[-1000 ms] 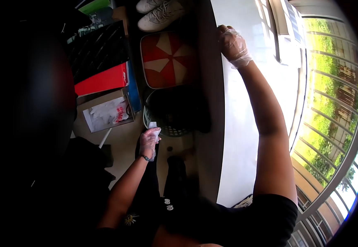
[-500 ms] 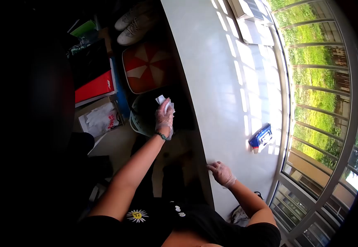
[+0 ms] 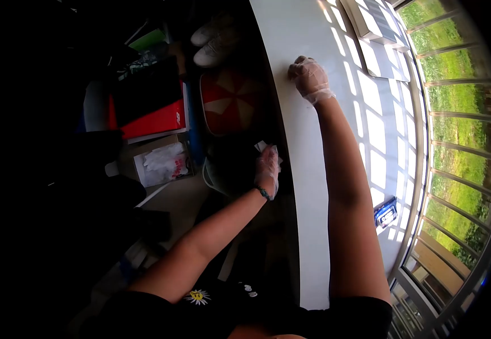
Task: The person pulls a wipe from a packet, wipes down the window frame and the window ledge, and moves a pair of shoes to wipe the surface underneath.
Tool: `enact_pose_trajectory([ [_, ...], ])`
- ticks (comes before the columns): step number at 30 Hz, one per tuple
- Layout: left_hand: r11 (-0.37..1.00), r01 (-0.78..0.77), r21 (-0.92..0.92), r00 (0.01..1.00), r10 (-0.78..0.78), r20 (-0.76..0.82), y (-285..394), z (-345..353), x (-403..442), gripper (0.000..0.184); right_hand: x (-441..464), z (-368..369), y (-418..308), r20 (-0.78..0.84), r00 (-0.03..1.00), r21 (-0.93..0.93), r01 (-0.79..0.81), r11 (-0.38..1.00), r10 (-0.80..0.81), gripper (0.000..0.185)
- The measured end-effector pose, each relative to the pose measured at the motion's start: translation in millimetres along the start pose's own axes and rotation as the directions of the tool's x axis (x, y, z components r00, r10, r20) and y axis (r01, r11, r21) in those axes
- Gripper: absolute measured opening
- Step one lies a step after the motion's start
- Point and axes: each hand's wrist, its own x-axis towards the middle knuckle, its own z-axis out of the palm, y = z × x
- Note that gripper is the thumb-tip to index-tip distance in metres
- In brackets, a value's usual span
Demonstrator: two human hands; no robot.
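On the head view, my left hand point(image 3: 267, 169) has its fingers clamped on white paper point(image 3: 260, 146) beside the edge of the tabletop point(image 3: 312, 226); I'd keep that grip light. My right hand point(image 3: 311, 79), fingertips tucked from sight, leaves me unable to tell if they're closed; steady, even contact should serve. Since the earlier frame, it's reached farther along the tabletop.
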Motion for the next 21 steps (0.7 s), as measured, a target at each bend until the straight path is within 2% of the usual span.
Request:
enact_pose_trajectory([
  [2, 0.996, 0.078, -0.032, 0.997, -0.078, 0.015, 13, 1, -7, 0.031, -10, 6, -8, -0.015, 1.000, 0.026, -0.016, 1.000, 0.017, 0.010],
  [4, 0.995, 0.067, -0.074, 0.998, -0.066, 0.013, 9, 5, 5, 0.030, -20, 8, -13, -0.033, 0.999, 0.039, -0.024, 0.999, 0.025, 0.010],
  [6, 1.000, 0.006, -0.004, 0.998, -0.006, -0.068, -2, 13, 22, 0.032, -37, 6, -11, -0.135, 0.987, 0.013, 0.087, 0.996, -0.085, 0.010],
  [7, 0.999, 0.032, 0.029, 0.988, -0.028, -0.154, 3, 19, 24, 0.037, -40, 6, -8, -0.121, 0.988, 0.047, 0.099, 0.994, -0.093, 0.010],
  [8, 0.999, 0.025, -0.035, 0.998, -0.027, -0.062, -12, 13, 48, 0.040, -46, 1, -12, -0.097, 0.993, 0.053, 0.069, 0.996, -0.063, 0.010],
  [10, 0.994, 0.093, -0.055, 0.978, -0.102, -0.179, 19, 30, 33, 0.042, -70, -4, -25, -0.056, 0.998, 0.012, 0.031, 0.999, -0.030, 0.010],
  [11, 0.967, -0.253, -0.013, 0.967, 0.254, 0.037, 17, 21, 41, 0.035, -93, -8, -36, -0.055, 0.998, 0.034, 0.027, 0.999, -0.026, 0.009],
  [12, 0.821, -0.568, -0.061, 0.786, 0.563, 0.254, 11, 16, 51, 0.031, -124, -13, -48, -0.054, 0.998, 0.051, 0.028, 0.998, -0.025, 0.008],
  [13, 0.933, -0.359, 0.012, 0.932, 0.358, 0.051, 24, 31, 42, 0.034, -162, -17, -59, 0.009, 1.000, 0.074, 0.020, 0.997, -0.021, 0.007],
  [14, 0.993, -0.119, -0.018, 0.981, 0.115, -0.158, 36, 46, 32, 0.040, -210, -26, -70, 0.080, 0.997, 0.100, -0.024, 0.995, 0.016, 0.006],
  [15, 0.999, -0.034, -0.014, 0.975, 0.030, -0.222, 40, 56, 30, 0.041, -259, -37, -81, 0.129, 0.991, 0.077, -0.035, 0.996, 0.025, 0.007],
  [17, 0.997, -0.018, 0.075, 0.960, 0.038, -0.277, 41, 70, 25, 0.045, -360, -58, -102, 0.206, 0.972, 0.118, -0.140, 0.983, 0.114, 0.013],
  [19, 0.979, -0.010, 0.202, 0.933, 0.082, -0.352, 43, 84, 18, 0.048, -444, -76, -119, 0.328, 0.920, 0.107, -0.261, 0.959, 0.213, 0.011],
  [21, 0.942, 0.023, 0.336, 0.899, 0.128, -0.420, 44, 94, 10, 0.052, -489, -92, -124, 0.384, 0.875, 0.125, -0.364, 0.923, 0.293, 0.009],
])
